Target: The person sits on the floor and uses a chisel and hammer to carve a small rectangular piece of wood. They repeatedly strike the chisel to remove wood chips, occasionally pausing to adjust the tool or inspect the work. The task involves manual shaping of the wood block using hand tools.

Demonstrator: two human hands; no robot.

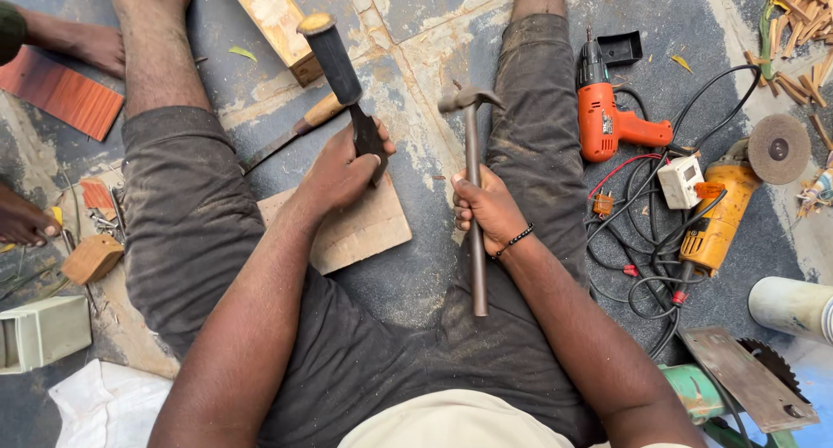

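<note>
Concrete floor point(416, 31) carrying everything. Lying mid-floor between the legs: thin wooden board point(356, 231). Gripping metal claw hammer point(473, 196) mid-shaft, head up: right hand point(488, 212), clenched. Pressing black-handled chisel point(347, 92) onto board's upper edge: left hand point(343, 174), clenched round blade. Sitting toward right edge: orange drill point(607, 118).

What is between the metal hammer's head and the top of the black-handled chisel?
Nothing visible. The metal claw hammer in the right hand stands right of the black-handled chisel, held by the left hand; only bare concrete floor shows between them.
</note>
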